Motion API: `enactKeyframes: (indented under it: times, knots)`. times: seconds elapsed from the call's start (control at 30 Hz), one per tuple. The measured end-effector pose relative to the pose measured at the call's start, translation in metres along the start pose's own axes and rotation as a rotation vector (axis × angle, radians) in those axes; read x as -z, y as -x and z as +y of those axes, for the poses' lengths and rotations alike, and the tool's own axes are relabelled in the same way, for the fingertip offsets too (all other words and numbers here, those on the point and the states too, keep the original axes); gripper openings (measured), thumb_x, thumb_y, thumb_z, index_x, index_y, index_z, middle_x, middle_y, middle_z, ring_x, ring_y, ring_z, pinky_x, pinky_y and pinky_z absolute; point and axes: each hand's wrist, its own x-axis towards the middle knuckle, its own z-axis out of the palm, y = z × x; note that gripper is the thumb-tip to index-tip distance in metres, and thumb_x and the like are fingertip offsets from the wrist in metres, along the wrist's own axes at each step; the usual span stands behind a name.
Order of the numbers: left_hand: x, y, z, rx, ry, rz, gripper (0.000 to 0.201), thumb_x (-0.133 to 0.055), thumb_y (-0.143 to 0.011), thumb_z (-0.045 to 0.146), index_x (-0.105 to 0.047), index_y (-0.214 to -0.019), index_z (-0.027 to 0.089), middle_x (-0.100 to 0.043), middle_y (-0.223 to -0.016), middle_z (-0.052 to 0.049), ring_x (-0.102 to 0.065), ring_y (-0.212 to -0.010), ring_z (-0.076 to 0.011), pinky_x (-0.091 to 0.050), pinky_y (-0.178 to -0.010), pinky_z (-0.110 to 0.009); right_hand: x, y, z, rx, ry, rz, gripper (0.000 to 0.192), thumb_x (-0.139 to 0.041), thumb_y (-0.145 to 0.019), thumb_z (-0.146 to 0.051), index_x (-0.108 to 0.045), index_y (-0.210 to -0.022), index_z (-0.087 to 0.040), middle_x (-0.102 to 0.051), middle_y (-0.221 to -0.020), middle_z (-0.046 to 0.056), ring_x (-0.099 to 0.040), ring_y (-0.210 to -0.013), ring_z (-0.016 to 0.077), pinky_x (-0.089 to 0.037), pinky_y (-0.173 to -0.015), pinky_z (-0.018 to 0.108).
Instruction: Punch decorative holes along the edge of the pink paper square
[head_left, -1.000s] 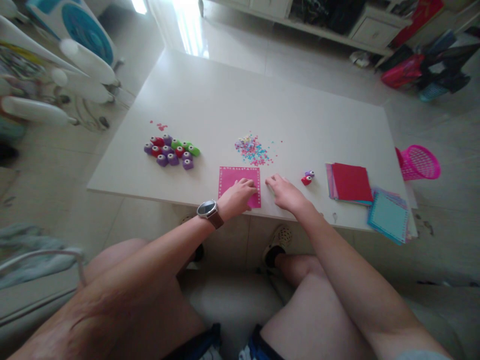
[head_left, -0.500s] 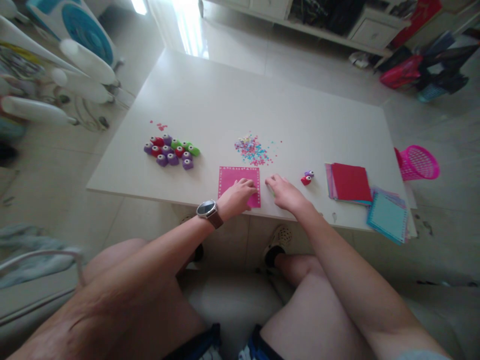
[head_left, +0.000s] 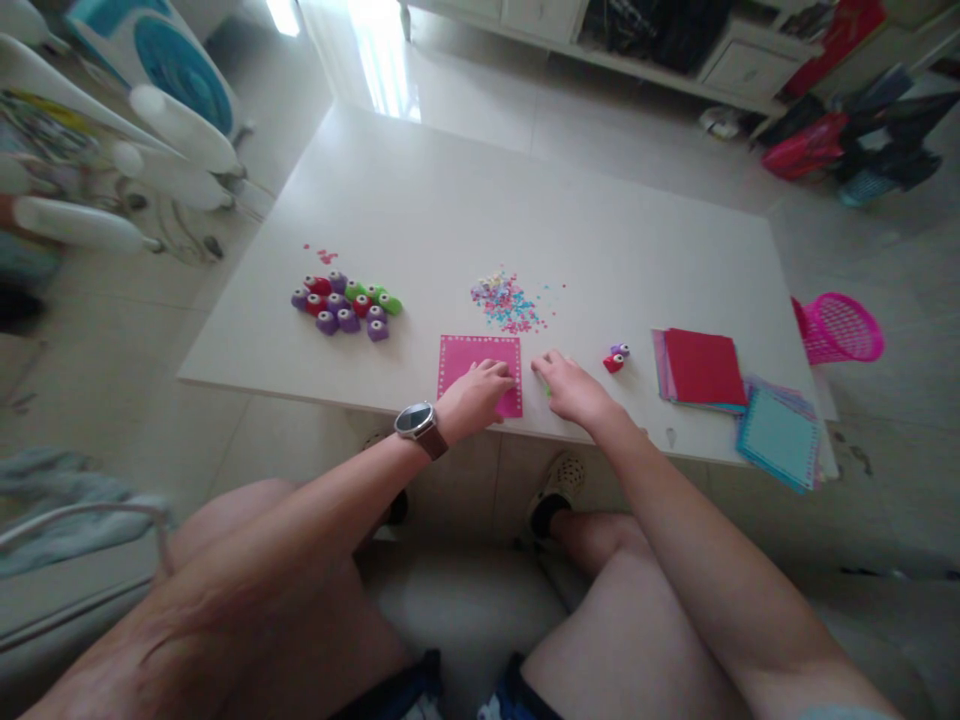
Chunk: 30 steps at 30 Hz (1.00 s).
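One bare left hand (head_left: 477,394), palm down with fingers bent, lay across a square, dot-bordered pink paper sheet (head_left: 463,356) at the near edge of the smooth white table (head_left: 525,200); the right hand (head_left: 571,388) curled just beside it, largely hiding a green object (head_left: 547,391). Whether either hand gripped anything, I could not tell.

Left hand (head_left: 476,393) on pink card (head_left: 465,354), confetti pile (head_left: 510,302) beyond

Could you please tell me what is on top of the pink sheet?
The left hand is over the pink sheet, covering part of its lower half; pale marks show along its top edge. Anything beneath the hand is hidden.
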Motion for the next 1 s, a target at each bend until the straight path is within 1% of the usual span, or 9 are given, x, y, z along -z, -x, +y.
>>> enactKeyframes:
  times: [0.1, 0.3, 0.47, 0.67, 1.0]
  knots:
    - [-0.0009, 0.0, -0.0002, 0.004, -0.003, 0.004, 0.05, -0.094, -0.082, 0.02, -0.076, -0.129, 0.018, -0.068, -0.137, -0.013, -0.059, -0.133, -0.0329, -0.053, -0.116, -0.048, -0.0007, 0.0, 0.0001, -0.004, 0.012, -0.003, 0.059, -0.049, -0.096, 0.004, -0.059, -0.148, -0.021, -0.057, -0.152, 0.017, -0.06, -0.133, 0.0296, -0.051, -0.109, 0.038]
    - [-0.0039, -0.0008, -0.003, -0.014, 0.0, 0.019, 0.051, -0.095, -0.082, 0.022, -0.076, -0.129, 0.02, -0.068, -0.136, -0.012, -0.059, -0.131, -0.0328, -0.052, -0.116, -0.049, -0.0015, 0.0005, 0.0011, 0.0, 0.008, 0.003, 0.059, -0.049, -0.095, 0.005, -0.06, -0.147, -0.022, -0.057, -0.152, 0.016, -0.059, -0.137, 0.0284, -0.05, -0.11, 0.037]
    - [-0.0032, -0.0019, -0.0029, -0.005, 0.001, 0.003, 0.053, -0.096, -0.08, 0.021, -0.076, -0.129, 0.017, -0.068, -0.136, -0.014, -0.059, -0.132, -0.034, -0.053, -0.115, -0.049, 0.0011, 0.0012, -0.0008, -0.006, 0.008, -0.011, 0.06, -0.052, -0.093, 0.006, -0.06, -0.147, -0.02, -0.057, -0.153, 0.016, -0.058, -0.137, 0.0296, -0.051, -0.111, 0.037]
    - [-0.0041, -0.0011, -0.0035, -0.023, 0.004, 0.016, 0.05, -0.094, -0.083, 0.022, -0.076, -0.129, 0.02, -0.068, -0.136, -0.013, -0.059, -0.132, -0.0326, -0.053, -0.116, -0.049, 0.0013, 0.0012, -0.0021, -0.017, 0.023, -0.01, 0.06, -0.05, -0.095, 0.004, -0.059, -0.15, -0.021, -0.057, -0.152, 0.017, -0.06, -0.134, 0.0298, -0.051, -0.109, 0.038]
    - [-0.0044, -0.0015, -0.0042, -0.013, 0.005, 0.009, 0.05, -0.094, -0.082, 0.021, -0.076, -0.129, 0.019, -0.068, -0.137, -0.013, -0.058, -0.132, -0.0334, -0.053, -0.116, -0.05, 0.0003, 0.0005, -0.0012, -0.011, 0.027, -0.008, 0.058, -0.051, -0.096, 0.003, -0.06, -0.148, -0.021, -0.057, -0.151, 0.016, -0.06, -0.133, 0.0295, -0.051, -0.11, 0.037]
